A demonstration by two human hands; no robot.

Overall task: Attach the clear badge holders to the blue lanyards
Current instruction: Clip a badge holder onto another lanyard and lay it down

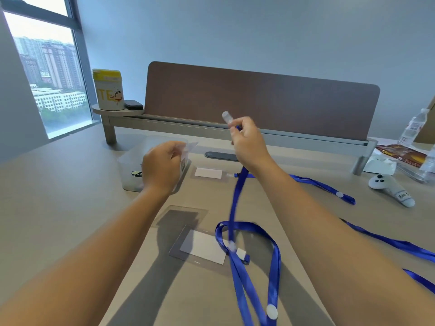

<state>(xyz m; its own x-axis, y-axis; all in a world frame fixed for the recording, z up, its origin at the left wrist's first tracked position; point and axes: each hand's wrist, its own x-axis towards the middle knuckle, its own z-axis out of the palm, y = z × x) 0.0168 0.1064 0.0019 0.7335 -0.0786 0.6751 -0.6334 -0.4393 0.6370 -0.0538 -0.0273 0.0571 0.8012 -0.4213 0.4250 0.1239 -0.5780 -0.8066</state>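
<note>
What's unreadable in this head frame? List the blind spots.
- Lanyard clip in right hand: motion-blurred; open or closed unclear.
- Badge holder in left hand: mostly hidden behind the hand.
- Plastic bin contents: hidden by frosted wall and hand.
- Lanyard at right: cut off by frame edge.

A bright blue woven lanyard (237, 203) with white round snap buttons loops over a beige desk top (70, 208), near a clear plastic badge holder (200, 248) with a white card, before a brown divider panel (259, 102) and a yellow-lidded cartoon-printed white tub (109, 91).

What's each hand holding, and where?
Right hand pinches a blue lanyard near its clear clip end; left hand grips a clear badge holder by its edge.
</note>
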